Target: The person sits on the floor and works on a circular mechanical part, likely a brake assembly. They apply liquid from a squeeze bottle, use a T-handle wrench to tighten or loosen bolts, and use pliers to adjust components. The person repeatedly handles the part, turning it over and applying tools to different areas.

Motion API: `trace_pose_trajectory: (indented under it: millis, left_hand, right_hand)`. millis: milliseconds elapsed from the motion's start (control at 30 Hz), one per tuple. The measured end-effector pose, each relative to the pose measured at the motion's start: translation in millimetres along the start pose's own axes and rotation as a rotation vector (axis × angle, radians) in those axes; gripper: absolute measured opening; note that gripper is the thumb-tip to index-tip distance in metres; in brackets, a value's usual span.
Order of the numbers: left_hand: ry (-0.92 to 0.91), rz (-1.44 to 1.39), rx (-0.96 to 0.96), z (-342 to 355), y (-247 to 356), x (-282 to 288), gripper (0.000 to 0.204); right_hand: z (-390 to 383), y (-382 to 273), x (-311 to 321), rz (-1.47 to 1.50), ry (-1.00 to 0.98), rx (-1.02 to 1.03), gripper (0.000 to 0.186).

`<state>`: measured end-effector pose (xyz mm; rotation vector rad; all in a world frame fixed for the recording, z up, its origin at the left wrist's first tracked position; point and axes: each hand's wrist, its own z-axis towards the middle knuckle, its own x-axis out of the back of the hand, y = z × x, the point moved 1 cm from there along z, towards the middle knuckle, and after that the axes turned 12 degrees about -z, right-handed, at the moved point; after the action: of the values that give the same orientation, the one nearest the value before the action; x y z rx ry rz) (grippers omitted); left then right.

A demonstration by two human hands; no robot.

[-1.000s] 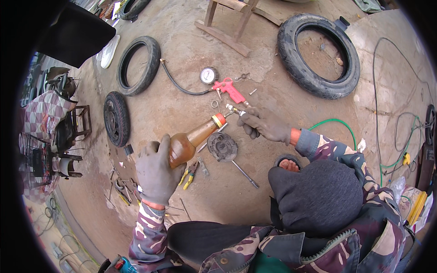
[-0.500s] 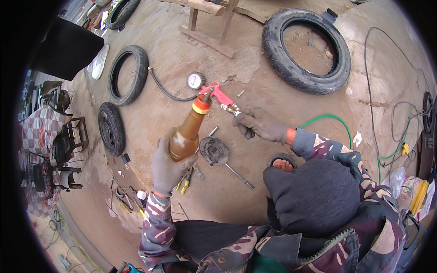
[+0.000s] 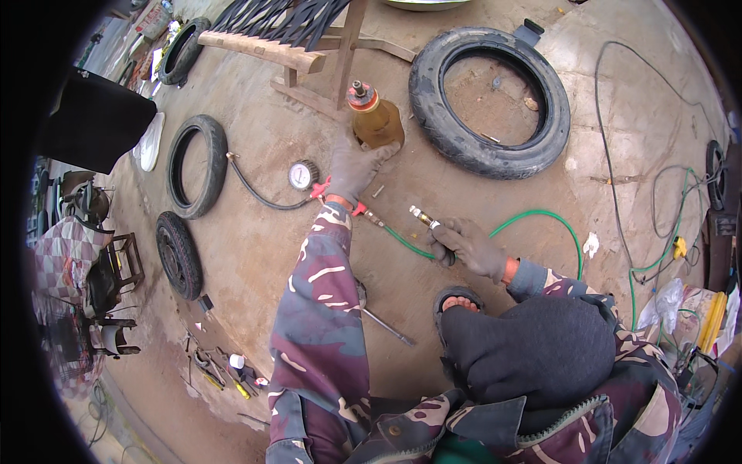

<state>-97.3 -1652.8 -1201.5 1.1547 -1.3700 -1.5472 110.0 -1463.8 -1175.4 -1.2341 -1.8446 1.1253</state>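
Stretched far forward, my gloved left hand (image 3: 353,165) has its fingers around the lower part of a brown bottle (image 3: 377,124) with a red and orange collar and a metal tip. I cannot tell whether the bottle rests on the ground. My gloved right hand (image 3: 473,247) grips a small metal fitting (image 3: 424,217), its tip pointing up and left. Below my left wrist lies a red tire inflator gun (image 3: 360,209), partly covered by it, with a round pressure gauge (image 3: 302,175) on a black hose. A green air hose (image 3: 406,246) runs from the gun behind my right hand.
A big tire (image 3: 425,100) lies at the far right; smaller tires (image 3: 216,166) (image 3: 179,255) are at left. A wooden stand (image 3: 263,51) holds black strips. Hand tools (image 3: 209,370) lie at lower left. A socket-ended rod (image 3: 389,325) shows beside my left sleeve.
My left hand has carried the bottle forward and away from the inflator gun, toward the wooden stand. My right hand has moved slightly right and nearer, with the metal fitting in it.
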Motion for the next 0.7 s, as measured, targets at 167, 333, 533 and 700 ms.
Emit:
trace_pose_trajectory:
  millis: [167,333,533,700]
  left_hand:
    - [-0.047,0.149,-0.102,13.5,-12.0,-7.6,0.098]
    - [-0.080,0.372,-0.085,-14.8,-6.3,39.5,0.080]
    - [-0.012,0.373,0.438,-163.0,2.4,158.6,0.042]
    - [-0.018,0.416,0.575,-264.3,-34.0,185.2,0.039]
  right_hand:
    - [-6.4,7.3,5.0,0.067,0.056,-0.121,0.042]
    - [3.8,12.4,-8.9,0.073,0.026,-0.119,0.043]
    - [12.8,8.9,-30.8,0.053,-0.082,-0.128,0.039]
    - [20.4,-3.5,-61.9,-0.116,-0.192,-0.032,0.038]
